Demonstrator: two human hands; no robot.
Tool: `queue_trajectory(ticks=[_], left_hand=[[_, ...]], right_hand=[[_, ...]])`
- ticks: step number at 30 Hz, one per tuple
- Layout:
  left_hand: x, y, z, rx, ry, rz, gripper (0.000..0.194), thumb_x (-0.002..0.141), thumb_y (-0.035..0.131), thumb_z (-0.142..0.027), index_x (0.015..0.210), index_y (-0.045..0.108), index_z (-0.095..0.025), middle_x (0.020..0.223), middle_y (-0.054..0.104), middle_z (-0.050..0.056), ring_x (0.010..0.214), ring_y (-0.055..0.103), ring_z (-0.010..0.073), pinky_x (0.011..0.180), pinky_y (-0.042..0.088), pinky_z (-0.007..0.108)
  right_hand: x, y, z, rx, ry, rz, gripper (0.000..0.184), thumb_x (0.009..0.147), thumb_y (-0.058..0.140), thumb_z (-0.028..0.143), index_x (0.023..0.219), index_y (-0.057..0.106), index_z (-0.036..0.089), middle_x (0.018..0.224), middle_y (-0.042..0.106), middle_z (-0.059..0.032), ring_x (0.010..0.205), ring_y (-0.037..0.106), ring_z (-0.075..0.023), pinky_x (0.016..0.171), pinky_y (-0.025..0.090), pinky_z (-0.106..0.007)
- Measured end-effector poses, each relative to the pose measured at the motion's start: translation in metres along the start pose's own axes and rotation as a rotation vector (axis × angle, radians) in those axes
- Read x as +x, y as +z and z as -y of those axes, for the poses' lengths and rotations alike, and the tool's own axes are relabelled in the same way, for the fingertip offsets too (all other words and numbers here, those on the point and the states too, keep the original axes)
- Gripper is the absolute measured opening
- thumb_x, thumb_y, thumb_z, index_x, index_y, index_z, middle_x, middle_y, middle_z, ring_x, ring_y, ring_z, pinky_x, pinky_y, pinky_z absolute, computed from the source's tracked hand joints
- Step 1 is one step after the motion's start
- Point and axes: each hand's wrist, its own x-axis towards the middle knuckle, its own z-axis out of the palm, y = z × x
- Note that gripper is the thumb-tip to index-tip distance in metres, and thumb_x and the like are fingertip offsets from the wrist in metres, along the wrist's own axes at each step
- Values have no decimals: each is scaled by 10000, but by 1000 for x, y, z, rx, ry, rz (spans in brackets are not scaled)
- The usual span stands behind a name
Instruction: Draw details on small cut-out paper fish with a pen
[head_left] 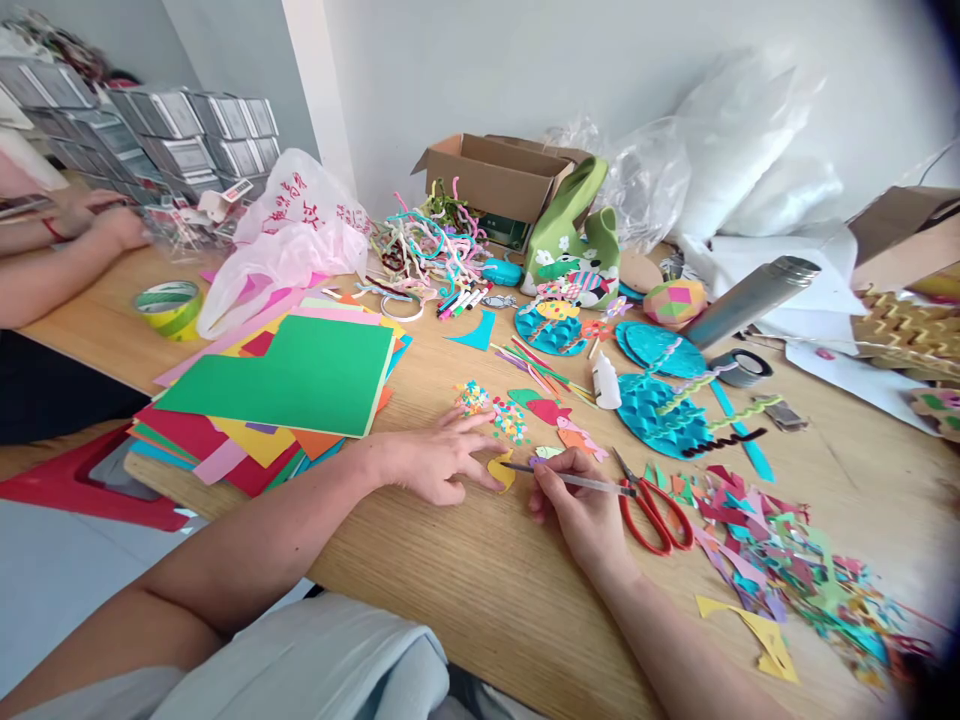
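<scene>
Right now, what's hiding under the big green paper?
Edges of other coloured sheets, red, yellow, pink, orange and blue, poke out from under the green paper. Their middles are covered, so anything else hidden there can't be seen.

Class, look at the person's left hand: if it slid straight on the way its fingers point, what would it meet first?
The bare left hand would likely meet the small, curved yellow paper cutout first; the two appear to be touching, though exact contact is hard to judge.
</scene>
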Motion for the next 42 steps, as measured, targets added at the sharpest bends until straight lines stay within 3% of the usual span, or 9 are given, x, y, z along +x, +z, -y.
queue_trajectory(ticks=[8,16,31,42], left_hand=[[0,4,-5,36,-10,-59,497,855,577,-187,1320,614,-360,1577,341,27,1499,87,383,1176,70,660],[-2,4,-5,-28,-10,-53,429,915,598,-295,1341,595,-351,1591,318,34,1499,52,405,1155,52,699],[-3,-1,-6,37,-2,22,481,926,622,-338,1399,532,-350,1618,252,42,1506,-27,382,1171,51,665],[-4,3,-4,33,9,-21,496,902,655,-341,1387,546,-352,1611,270,42,1505,-8,391,1172,72,669]], right_hand=[[-1,1,0,-42,-9,-35,399,789,741,540,737,519,212,489,621,11,359,537,-122,352,440,-218],[1,2,0,1,-3,-2,393,780,760,515,733,526,203,550,644,5,400,571,-124,373,474,-228],[4,5,-4,41,16,-3,423,757,749,561,740,506,215,502,632,18,384,566,-129,374,468,-227],[5,6,-2,28,16,-1,438,743,747,582,732,506,217,501,630,13,397,578,-137,374,476,-230]])
